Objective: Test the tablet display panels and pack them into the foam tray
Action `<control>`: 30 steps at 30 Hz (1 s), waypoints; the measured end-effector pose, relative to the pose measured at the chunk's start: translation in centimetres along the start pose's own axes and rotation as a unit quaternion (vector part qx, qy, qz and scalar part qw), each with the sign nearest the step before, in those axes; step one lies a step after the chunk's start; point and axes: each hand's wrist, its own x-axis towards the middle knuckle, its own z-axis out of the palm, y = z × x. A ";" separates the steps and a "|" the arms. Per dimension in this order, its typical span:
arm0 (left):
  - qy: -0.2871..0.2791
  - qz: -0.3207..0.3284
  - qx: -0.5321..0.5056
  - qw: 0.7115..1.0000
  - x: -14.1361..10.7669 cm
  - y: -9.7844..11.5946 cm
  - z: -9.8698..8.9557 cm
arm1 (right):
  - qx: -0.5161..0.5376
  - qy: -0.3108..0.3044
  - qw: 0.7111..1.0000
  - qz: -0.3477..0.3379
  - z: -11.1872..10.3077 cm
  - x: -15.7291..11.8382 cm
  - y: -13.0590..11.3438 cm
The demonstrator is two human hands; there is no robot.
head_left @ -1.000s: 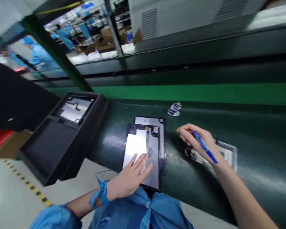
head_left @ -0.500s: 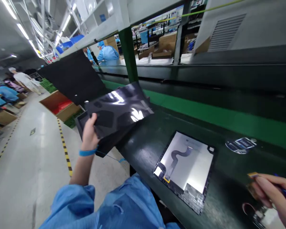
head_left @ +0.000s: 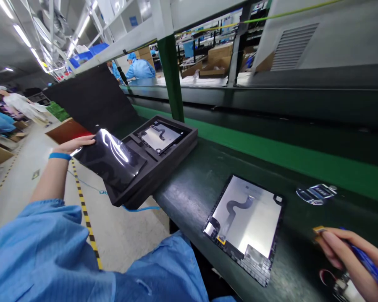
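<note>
Left hand reaches out over the aisle, fingers spread along the far edge of a glossy black sheet — held flat against it rather than pinched, the sheet lying tilted over the near compartment of the black foam tray. To do this well, I judge the sheet wants lowering level and square so its corners seat inside the tray wall, without dragging across the foam. The far compartment holds a silver panel with a dark flex cable; the sheet's edge sits just beside it, so a slide that way could catch the cable. The tray overhangs the green belt edge, and a blue cord trails beneath it — both worth minding. On the belt lies a stack of display panels, face down. Beyond it, a small film label. Right hand is closed around a blue pen, low at the frame corner.
</note>
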 end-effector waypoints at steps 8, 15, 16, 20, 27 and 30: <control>-0.020 0.002 0.159 0.987 2.1 2.4 5.8 | 0.017 -0.003 1.000 0.007 -1.0 -0.1 -0.4; 0.106 0.459 0.233 0.851 -13.4 2.7 14.2 | 0.056 -0.024 0.998 -0.024 -0.4 0.3 1.6; 0.040 0.495 0.207 0.843 -16.3 1.7 16.6 | 0.065 -0.013 0.997 -0.042 -0.2 0.3 1.5; -0.281 0.498 0.142 0.808 -22.9 -3.9 27.5 | 0.071 0.104 0.988 -0.092 0.9 0.0 0.2; -0.286 0.517 0.149 0.793 -22.5 -8.7 38.5 | 0.171 0.108 0.975 -0.089 6.0 -6.3 -4.4; -0.273 0.533 0.172 0.782 -22.5 -8.6 38.5 | 0.132 -0.050 0.990 -0.005 9.3 -8.3 -4.3</control>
